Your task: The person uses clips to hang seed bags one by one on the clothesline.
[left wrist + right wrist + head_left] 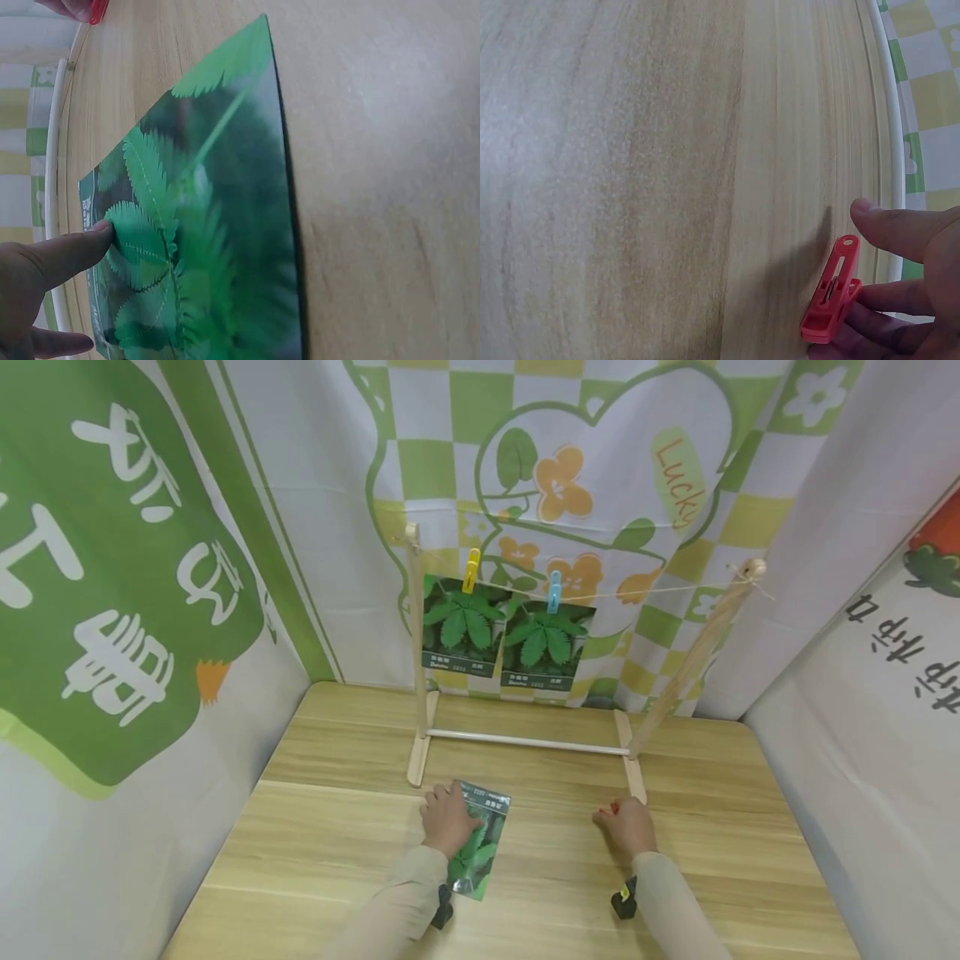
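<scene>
Under my left hand (447,820) lies a seed packet (487,852) with a green leaf picture, its text upside down to me. In the left wrist view the straight thumb (71,255) rests on the packet's face, while another finger reaches its edge. My right hand (632,828) holds a red clothespin (830,292) just above the table. Its fingers curl behind the clothespin, and the thumb stands apart from it in the right wrist view. Two matching packets hang from a string, one by a yellow clothespin (471,571), the other by a blue clothespin (554,592).
A wooden stand with a left post (417,643), a slanting right post (693,664) and a white bottom rod (525,742) carries the string. It stands at the back of the wooden table (315,843), before a patterned curtain (420,468).
</scene>
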Available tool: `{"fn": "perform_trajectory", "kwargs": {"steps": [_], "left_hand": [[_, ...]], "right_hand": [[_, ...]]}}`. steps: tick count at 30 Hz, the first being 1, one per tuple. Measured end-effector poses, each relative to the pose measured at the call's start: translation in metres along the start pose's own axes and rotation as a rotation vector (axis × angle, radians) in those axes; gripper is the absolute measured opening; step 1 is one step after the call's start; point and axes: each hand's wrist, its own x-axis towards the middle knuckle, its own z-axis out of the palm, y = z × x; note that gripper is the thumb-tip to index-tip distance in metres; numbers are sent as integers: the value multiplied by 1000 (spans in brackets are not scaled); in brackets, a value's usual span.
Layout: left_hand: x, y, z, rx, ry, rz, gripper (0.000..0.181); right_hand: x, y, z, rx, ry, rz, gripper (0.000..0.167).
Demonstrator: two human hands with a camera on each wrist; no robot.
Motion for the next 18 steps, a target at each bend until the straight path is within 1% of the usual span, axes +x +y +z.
{"fn": "perform_trajectory", "kwargs": {"steps": [4, 6, 10, 14, 18], "left_hand": [[1, -2, 0, -50, -1, -7, 77], [2, -4, 1, -73, 4, -14, 78], [4, -7, 0, -141, 19, -35, 79], [7, -12, -1, -211, 16, -75, 78], [11, -15, -1, -260, 10, -110, 74]], "right_hand": [[-1, -2, -1, 6, 1, -2, 34], [-2, -4, -2, 5, -7, 5, 33], [-2, -5, -3, -8, -6, -8, 32], [-1, -5, -3, -12, -22, 10, 26], [1, -4, -1, -15, -36, 42, 31]]}}
